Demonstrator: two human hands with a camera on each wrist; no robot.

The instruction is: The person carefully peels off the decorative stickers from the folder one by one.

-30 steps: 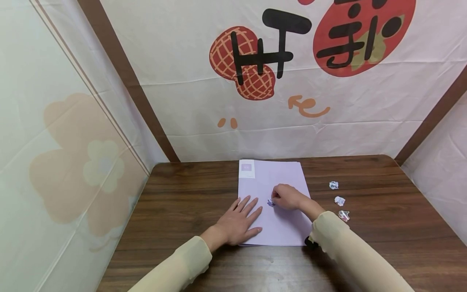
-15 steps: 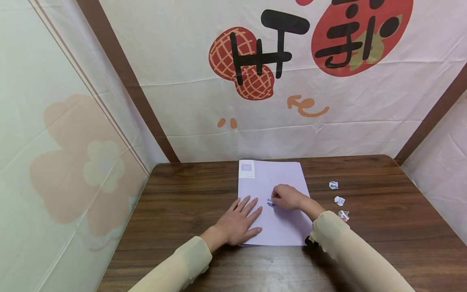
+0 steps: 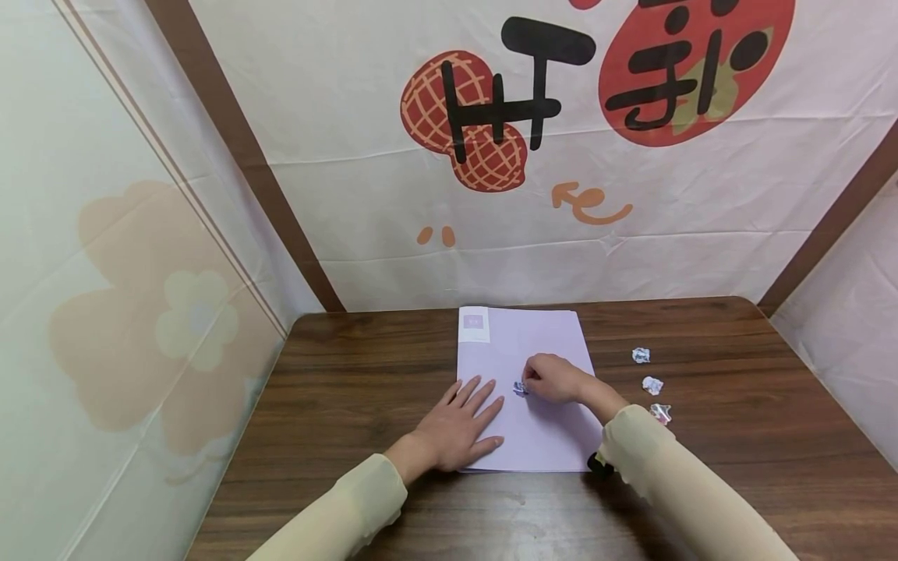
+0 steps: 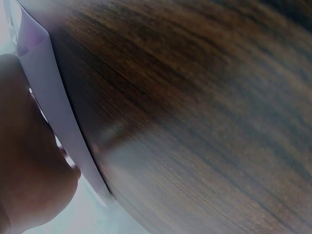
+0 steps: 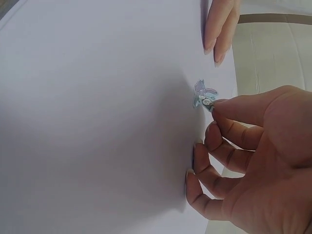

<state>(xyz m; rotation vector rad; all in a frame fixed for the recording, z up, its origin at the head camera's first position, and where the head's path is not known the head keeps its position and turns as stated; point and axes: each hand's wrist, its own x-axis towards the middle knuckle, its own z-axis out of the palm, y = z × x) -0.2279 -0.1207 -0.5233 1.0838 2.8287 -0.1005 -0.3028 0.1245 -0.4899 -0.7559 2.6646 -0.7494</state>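
A lilac folder [image 3: 529, 335] with a white label [image 3: 474, 324] at its upper left lies on the wooden table. My left hand [image 3: 454, 428] rests on its left side with fingers spread. In the left wrist view, the hand [image 4: 34, 161] overlaps the folder's edge [image 4: 56, 92]. Near the folder's middle, my right hand [image 3: 556, 379] pinches a small sticker [image 3: 520, 389] by one edge. The right wrist view shows thumb and forefinger on the colourful cut-out sticker [image 5: 201, 95], close over the folder; the other fingertips of the right hand [image 5: 258, 151] curl down near the surface.
To the right of the folder, three small shiny stickers lie in a column on the wooden table [image 3: 351, 374]: a top one [image 3: 641, 355], a middle one [image 3: 652, 386] and a lower one [image 3: 661, 413] beside the right sleeve [image 3: 638, 440]. A printed cloth [image 3: 365, 202] hangs behind the table.
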